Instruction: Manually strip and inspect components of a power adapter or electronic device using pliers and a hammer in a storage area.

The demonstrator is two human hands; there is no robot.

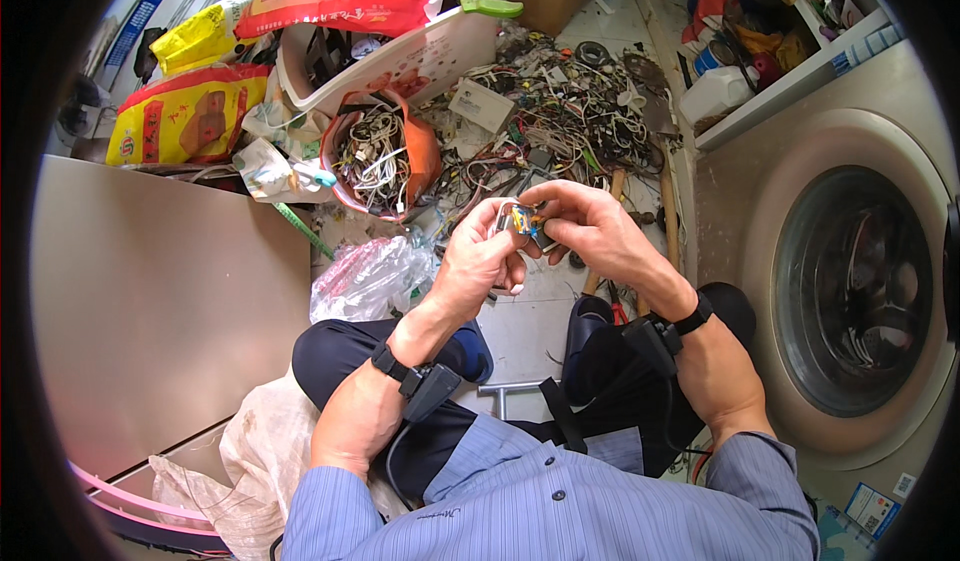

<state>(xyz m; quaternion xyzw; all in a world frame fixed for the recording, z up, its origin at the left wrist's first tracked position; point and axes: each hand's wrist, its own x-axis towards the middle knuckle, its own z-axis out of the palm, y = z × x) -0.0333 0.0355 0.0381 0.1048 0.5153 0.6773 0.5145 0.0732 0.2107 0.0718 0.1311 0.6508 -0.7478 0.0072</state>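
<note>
A small electronic part with a yellow and blue wrapped piece and a pale casing (523, 221) is held up in front of me, above the floor between my feet. My left hand (477, 251) is closed around it, its thumb and fingers gripping the casing. From the other side, my right hand (597, 231) pinches at the part's right edge, where dark and brownish bits show. The fingers cover much of it, so its exact kind is unclear. A short white end (516, 289) pokes out below my left fingers.
A tangled heap of cables (570, 111) spreads over the floor ahead, beside an orange bag of wires (418, 151). Clear plastic bags (375, 276) lie at the left near my knee. A washing machine (745, 201) stands close on the right, a flat-sided metallic panel (180, 291) on the left.
</note>
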